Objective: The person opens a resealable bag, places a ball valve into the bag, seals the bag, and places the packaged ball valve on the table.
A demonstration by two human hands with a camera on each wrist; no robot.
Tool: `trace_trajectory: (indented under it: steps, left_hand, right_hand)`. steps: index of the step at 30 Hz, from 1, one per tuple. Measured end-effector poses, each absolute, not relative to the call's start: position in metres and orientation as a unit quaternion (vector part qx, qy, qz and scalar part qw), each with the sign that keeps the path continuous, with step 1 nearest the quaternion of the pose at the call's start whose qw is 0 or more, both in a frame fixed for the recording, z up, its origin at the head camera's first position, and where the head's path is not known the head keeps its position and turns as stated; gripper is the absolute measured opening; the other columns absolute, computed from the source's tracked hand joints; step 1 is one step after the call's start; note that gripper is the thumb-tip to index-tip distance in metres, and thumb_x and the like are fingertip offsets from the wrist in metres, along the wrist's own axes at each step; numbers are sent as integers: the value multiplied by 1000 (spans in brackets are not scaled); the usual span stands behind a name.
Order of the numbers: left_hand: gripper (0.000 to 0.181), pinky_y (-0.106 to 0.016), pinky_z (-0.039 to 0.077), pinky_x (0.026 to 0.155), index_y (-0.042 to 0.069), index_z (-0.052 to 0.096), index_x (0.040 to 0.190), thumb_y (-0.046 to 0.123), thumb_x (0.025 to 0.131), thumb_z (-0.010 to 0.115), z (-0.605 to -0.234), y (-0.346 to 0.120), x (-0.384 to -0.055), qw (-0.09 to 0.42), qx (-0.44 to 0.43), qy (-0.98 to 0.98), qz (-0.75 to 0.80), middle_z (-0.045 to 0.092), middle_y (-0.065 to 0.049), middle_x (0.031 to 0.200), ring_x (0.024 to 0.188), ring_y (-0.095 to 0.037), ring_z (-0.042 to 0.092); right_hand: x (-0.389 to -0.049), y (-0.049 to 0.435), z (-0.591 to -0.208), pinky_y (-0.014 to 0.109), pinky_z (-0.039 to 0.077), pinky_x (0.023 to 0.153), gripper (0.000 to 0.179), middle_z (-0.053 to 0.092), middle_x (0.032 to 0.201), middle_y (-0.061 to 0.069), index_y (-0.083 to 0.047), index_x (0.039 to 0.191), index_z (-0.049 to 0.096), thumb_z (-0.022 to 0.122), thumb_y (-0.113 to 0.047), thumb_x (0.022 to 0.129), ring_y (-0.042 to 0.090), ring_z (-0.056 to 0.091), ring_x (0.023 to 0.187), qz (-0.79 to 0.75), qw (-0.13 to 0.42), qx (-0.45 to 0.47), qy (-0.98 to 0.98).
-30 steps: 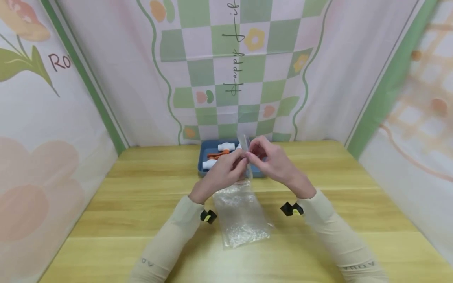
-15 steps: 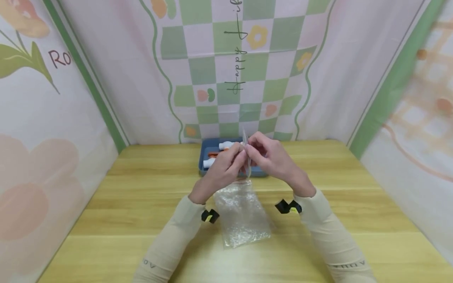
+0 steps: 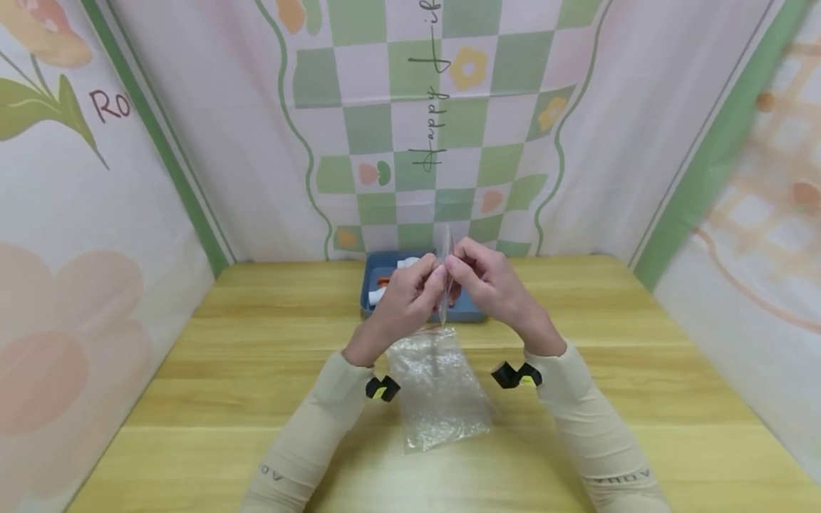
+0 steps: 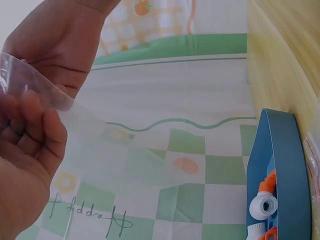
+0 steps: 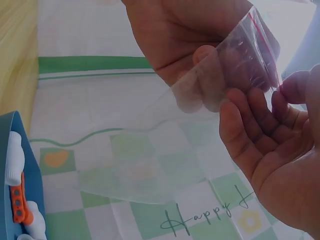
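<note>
A clear zip bag (image 5: pixel 150 155) with a red line along its top edge hangs upright between the two hands above the table. My left hand (image 3: pixel 407 291) pinches the bag near that edge. From the other side, my right hand (image 3: pixel 490 286) pinches the same edge, thumb and forefinger meeting close to the left fingertips. Nothing shows inside this thin, see-through bag. Below the hands, more clear zip bags (image 3: pixel 442 392) lie flat on the wooden table.
Behind the hands stands a blue tray (image 3: pixel 473 312) with white valve-like fittings (image 4: pixel 262 206) that have orange handles (image 5: pixel 20 205). Dark camera mounts (image 3: pixel 383 388) sit at both wrists. A printed curtain (image 3: pixel 423 128) closes the table's back edge.
The bag has turned edge-on and hangs straighter, its lower end clear in view between the hands. My right forearm has shifted slightly left. Both hands keep their pinch.
</note>
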State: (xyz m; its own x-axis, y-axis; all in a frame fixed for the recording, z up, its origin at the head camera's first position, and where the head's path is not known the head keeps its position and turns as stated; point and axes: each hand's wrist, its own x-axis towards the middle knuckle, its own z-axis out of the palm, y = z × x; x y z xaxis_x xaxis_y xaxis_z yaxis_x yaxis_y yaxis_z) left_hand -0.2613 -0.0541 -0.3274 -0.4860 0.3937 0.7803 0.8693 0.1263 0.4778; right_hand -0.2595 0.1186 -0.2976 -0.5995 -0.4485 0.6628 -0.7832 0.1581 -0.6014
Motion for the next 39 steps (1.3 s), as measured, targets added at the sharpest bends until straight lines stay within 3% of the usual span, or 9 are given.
trace_trajectory:
  steps: [7, 28, 39]
  left_hand:
    - [23, -22, 38, 51, 5, 48, 77, 2, 99, 45, -327, -53, -261, 249, -441, -701, -502, 47, -5, 60, 54, -8, 44]
    - [29, -22, 36, 48, 4, 44, 73, 2, 101, 41, -331, -48, -260, 247, -418, -698, -527, 46, -5, 56, 50, -8, 42]
    - [30, -23, 36, 49, 5, 43, 73, 2, 102, 38, -333, -46, -260, 248, -409, -702, -527, 44, -5, 57, 50, -10, 41]
  right_hand:
    - [-258, 117, -298, 27, 50, 49, 19, 59, 72, 9, -1, 80, 54, 49, 5, 97, 20, 59, 55, 515, 161, 416, -732]
    - [-257, 117, -299, 23, 46, 47, 19, 61, 69, 6, -4, 80, 54, 52, 4, 97, 12, 60, 56, 470, 198, 415, -753]
    - [-256, 115, -302, 24, 48, 48, 20, 59, 66, 9, -3, 78, 52, 51, 4, 97, 21, 59, 53, 471, 199, 412, -754]
